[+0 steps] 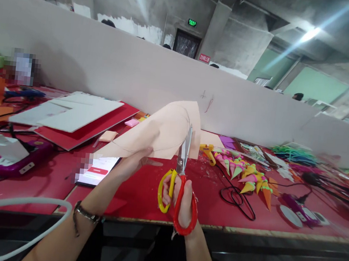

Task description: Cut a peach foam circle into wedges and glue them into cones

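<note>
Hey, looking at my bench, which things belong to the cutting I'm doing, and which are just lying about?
Part of the job:
- pale sheet with a drawn outline, held in your left grip
- scissors, in your right grip

Apparently just lying about:
- phone
- white boards
- yellow glue gun
- small coloured cones

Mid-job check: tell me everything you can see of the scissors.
The scissors have silvery, metal-looking blades joined at a pivot and two glossy, plastic-looking loops, one yellow, one red. The right hand grips them by the loops, blades pointing up and away. A blade shows against the cream sheet; how wide the blades stand open is hard to tell.
</note>
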Action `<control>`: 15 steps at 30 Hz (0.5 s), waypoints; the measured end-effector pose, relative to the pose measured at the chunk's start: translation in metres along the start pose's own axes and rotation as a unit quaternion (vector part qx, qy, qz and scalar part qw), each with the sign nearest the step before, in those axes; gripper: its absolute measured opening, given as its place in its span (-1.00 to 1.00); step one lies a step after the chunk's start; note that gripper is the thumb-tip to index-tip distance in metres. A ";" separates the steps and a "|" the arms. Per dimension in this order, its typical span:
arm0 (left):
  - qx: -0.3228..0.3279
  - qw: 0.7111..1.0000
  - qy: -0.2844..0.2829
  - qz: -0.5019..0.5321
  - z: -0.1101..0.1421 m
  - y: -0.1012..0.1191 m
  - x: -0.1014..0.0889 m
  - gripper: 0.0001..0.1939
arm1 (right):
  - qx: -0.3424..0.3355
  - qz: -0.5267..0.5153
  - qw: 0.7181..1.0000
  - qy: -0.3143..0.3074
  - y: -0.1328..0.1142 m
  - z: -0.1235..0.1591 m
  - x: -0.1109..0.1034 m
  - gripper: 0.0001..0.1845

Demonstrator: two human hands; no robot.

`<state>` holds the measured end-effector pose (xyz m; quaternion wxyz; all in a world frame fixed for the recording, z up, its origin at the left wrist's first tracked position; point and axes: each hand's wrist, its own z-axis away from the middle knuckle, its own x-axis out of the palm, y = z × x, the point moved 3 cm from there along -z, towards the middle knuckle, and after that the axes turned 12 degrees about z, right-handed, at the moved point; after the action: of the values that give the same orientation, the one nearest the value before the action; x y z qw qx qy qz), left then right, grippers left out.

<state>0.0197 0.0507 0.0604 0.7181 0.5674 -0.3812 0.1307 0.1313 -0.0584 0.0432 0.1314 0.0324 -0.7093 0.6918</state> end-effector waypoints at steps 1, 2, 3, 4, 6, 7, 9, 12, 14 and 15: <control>0.002 1.000 -0.031 -0.005 0.001 0.001 0.001 -0.84 | -0.002 0.000 1.000 -0.001 -0.001 0.000 0.000 -0.43; 0.001 0.998 -0.054 -0.012 0.001 0.002 0.002 -0.84 | -0.004 -0.001 1.000 -0.002 -0.001 0.000 0.000 -0.43; 0.001 0.997 -0.070 -0.020 0.002 0.002 0.003 -0.84 | -0.005 -0.001 1.000 -0.002 -0.002 0.001 0.000 -0.43; 0.001 0.997 -0.077 -0.027 0.002 0.002 0.003 -0.84 | -0.006 -0.001 1.000 -0.002 -0.002 0.001 0.001 -0.42; -0.005 0.996 -0.085 -0.037 0.003 0.000 0.005 -0.85 | -0.005 0.000 1.000 -0.001 -0.004 0.002 0.002 -0.43; -0.005 0.995 -0.090 -0.037 0.004 0.000 0.005 -0.86 | -0.005 0.001 1.000 0.000 -0.005 0.002 0.003 -0.43; -0.002 0.995 -0.092 -0.034 0.005 0.001 0.007 -0.86 | -0.003 0.003 1.000 0.002 -0.007 0.003 0.004 -0.43; -0.005 0.997 -0.070 -0.036 0.006 0.003 0.007 -0.81 | 0.002 0.005 1.000 0.008 -0.009 0.005 0.005 -0.42; -0.005 0.998 -0.056 -0.033 0.006 0.005 0.007 -0.82 | 0.007 0.006 1.000 0.013 -0.010 0.005 0.006 -0.40; -0.006 0.998 -0.052 -0.032 0.006 0.005 0.006 -0.83 | 0.009 0.006 1.000 0.015 -0.010 0.005 0.006 -0.39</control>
<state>0.0181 0.0453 0.0688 0.7042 0.5814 -0.4005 0.0759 0.1269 -0.0632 0.0543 0.1375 0.0186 -0.7010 0.6996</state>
